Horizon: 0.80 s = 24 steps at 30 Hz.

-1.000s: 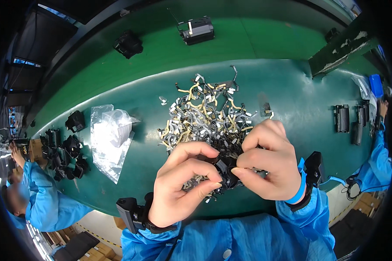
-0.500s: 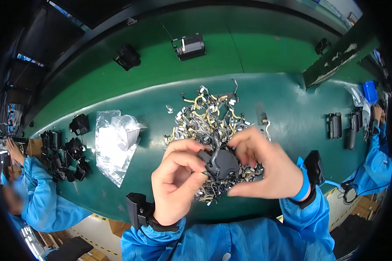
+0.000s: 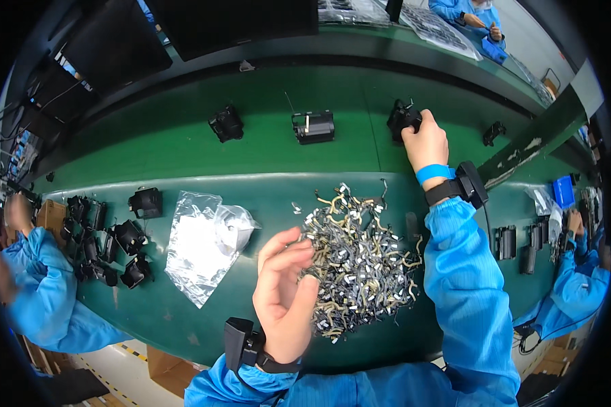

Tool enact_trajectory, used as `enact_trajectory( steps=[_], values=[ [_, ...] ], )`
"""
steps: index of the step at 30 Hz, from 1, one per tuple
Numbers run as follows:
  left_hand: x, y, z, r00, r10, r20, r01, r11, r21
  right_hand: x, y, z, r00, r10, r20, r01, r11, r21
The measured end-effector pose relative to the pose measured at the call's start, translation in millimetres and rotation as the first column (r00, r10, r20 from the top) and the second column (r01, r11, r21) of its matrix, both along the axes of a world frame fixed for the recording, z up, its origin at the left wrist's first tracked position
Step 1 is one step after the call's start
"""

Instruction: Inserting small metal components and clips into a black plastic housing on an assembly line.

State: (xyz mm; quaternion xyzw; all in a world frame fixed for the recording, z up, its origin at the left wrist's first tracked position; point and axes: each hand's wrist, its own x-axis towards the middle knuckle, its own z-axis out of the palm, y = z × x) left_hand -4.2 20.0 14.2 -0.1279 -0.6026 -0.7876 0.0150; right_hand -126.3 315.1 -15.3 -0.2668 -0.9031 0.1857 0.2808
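My right hand (image 3: 428, 144) reaches far out over the raised green shelf, its thumb and fingers closed on a dark plastic part (image 3: 400, 119) with a short stub sticking up. The hand hides part of that piece, and I cannot tell whether it rests on the shelf. My left hand (image 3: 285, 298) hangs palm inward at the near left edge of a heap of short wire harnesses (image 3: 363, 264). Its fingers are curved and apart, with nothing in them. The harnesses are grey, black and yellowish, with small white connectors, spread on the green tabletop (image 3: 278, 203).
Two black plastic parts, one angular (image 3: 226, 124) and one boxy (image 3: 313, 127), stand left along the shelf; a small one (image 3: 494, 133) is near the post (image 3: 543, 139). Clear plastic bags (image 3: 204, 237) lie left of the heap. Several black housings (image 3: 129, 237) lie beyond; co-workers sit at both sides.
The dark round part with a cable, earlier between both hands above the heap, is gone from there. My right hand has moved forward to the shelf; my left has let go. The view has tilted up.
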Motion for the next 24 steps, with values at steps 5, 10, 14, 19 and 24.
enact_trajectory(
  steps=[5,10,14,19,24],
  values=[
    [-3.4,-11.3,-1.4,0.990,0.135,0.045,-0.137,0.988,0.064,2.5,-37.9,29.2,0.994,-0.088,-0.062,0.095,0.988,0.121],
    [-4.6,-8.4,-1.0,0.990,0.120,0.078,-0.127,0.988,0.091,-17.2,-79.8,37.4,0.803,0.554,-0.221,-0.459,0.811,0.364],
    [-11.0,-6.7,-2.8,0.987,0.118,0.113,-0.121,0.992,0.023,-68.0,-108.9,2.1,0.773,0.632,0.051,-0.632,0.761,0.149],
    [-13.2,-0.1,-9.7,0.999,-0.017,0.030,0.025,0.954,-0.299,-61.5,-105.5,1.9,0.733,0.671,0.108,-0.665,0.741,-0.089],
    [-0.5,6.7,-5.3,0.947,-0.203,-0.251,-0.105,0.541,-0.834,14.9,-91.1,32.9,0.803,0.584,-0.120,-0.596,0.783,-0.177]
  ],
)
